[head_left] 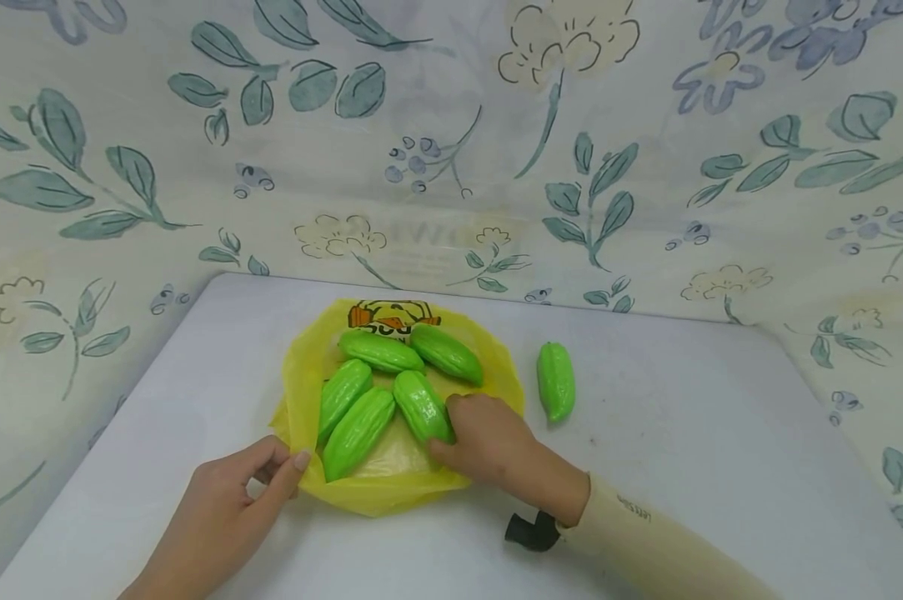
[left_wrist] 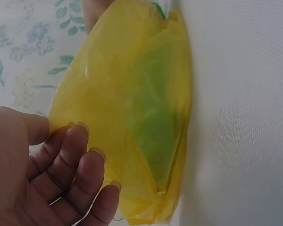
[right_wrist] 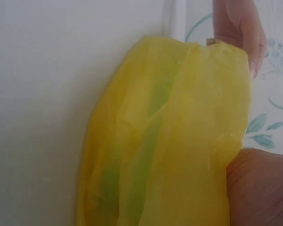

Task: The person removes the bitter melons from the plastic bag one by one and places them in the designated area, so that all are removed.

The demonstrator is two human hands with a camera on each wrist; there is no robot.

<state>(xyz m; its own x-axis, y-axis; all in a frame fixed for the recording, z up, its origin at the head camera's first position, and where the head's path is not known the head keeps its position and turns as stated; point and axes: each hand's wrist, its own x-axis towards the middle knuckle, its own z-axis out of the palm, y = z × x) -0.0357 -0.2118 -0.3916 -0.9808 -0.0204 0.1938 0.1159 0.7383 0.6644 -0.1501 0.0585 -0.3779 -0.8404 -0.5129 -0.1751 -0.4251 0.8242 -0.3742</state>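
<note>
In the head view a yellow plastic bag (head_left: 301, 375) lies spread with its mouth up, and several glossy green ridged gourds (head_left: 361, 433) rest inside. My left hand (head_left: 229, 500) pinches the bag's near-left rim between thumb and fingers. Reaching over the right side of the rim, my right hand (head_left: 489, 437) grips one green gourd (head_left: 421, 404) inside the bag. That gourd's near-right end is hidden by the fingers. Through the thin plastic (left_wrist: 108, 84) in the left wrist view, a green shape shows. The right wrist view has the bag's outer side (right_wrist: 198, 132) covering the right fingers.
One more green gourd (head_left: 556, 382) lies on the white table (head_left: 684, 417), to the right of the bag. A black curved piece (head_left: 534, 532) sits by the right wrist. Behind the table's far edge stands a floral-patterned cloth (head_left: 451, 208).
</note>
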